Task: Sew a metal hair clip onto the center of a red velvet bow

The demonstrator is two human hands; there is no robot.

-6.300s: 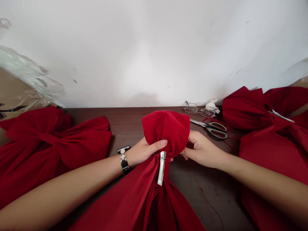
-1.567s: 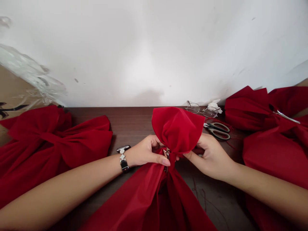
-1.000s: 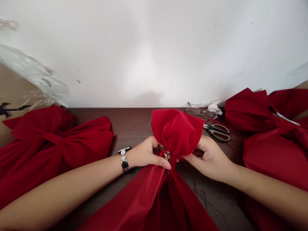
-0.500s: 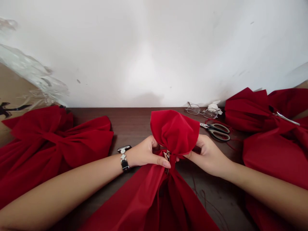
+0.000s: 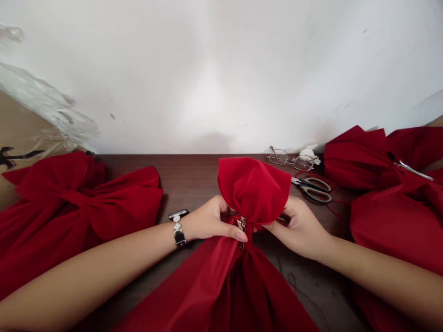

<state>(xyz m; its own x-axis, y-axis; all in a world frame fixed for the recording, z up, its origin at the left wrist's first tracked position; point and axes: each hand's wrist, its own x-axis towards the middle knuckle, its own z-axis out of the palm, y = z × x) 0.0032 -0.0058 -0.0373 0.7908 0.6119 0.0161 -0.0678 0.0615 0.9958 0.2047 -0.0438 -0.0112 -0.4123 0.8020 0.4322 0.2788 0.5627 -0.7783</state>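
Observation:
Both my hands pinch the gathered neck of a red fabric bow (image 5: 252,189), whose rounded lobe stands up above my fingers while its long folds spread toward me across the table. A metal hair clip (image 5: 241,230) sits at the neck, partly hidden by the fabric and my fingers. My left hand (image 5: 211,219) grips from the left, its thumb close to the clip. My right hand (image 5: 299,226) holds the fabric from the right, with its fingers partly behind the lobe.
Two more red bows lie on the dark wooden table (image 5: 187,180), one at left (image 5: 79,198) and one at right (image 5: 360,159). Black-handled scissors (image 5: 313,190), eyeglasses (image 5: 290,159) and a white tissue (image 5: 309,152) lie at the back right, against a white wall (image 5: 221,69).
The metal clip, lying exposed on the fabric in the oldest frame, now sits mostly within the gathered neck. Over the last second, my hands and the bow have shifted only slightly.

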